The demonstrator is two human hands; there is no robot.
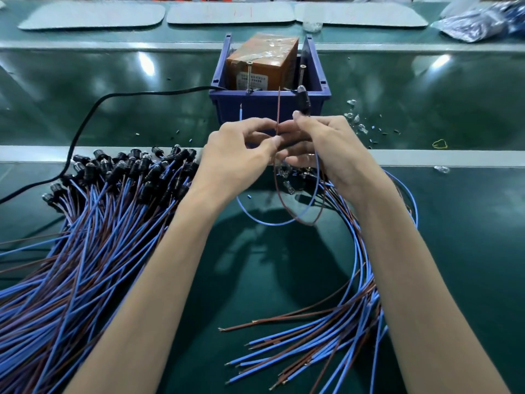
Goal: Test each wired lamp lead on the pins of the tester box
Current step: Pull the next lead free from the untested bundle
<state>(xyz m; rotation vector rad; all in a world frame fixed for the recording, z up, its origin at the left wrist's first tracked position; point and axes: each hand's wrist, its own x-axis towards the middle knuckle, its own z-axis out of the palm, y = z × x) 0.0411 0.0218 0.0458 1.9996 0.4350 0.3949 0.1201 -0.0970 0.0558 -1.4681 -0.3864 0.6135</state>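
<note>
The tester box [262,64], orange-brown and wrapped in film, sits in a blue bin [270,105] with two upright screw pins [249,76] at its front. My left hand [235,155] pinches a brown wire [278,109] that stands upright just in front of the bin; a blue wire end [241,113] pokes up to its left. My right hand [326,146] grips a black lamp holder [303,102] near the bin's front right rim. The lead's blue and brown wires loop down below both hands [272,220].
A big pile of wired lamps [93,223] fills the left. A smaller bundle [341,322] curves along the right. A black power cable [93,115] runs left from the bin. Loose small bulbs [355,120] and a yellow rubber band [439,144] lie at right.
</note>
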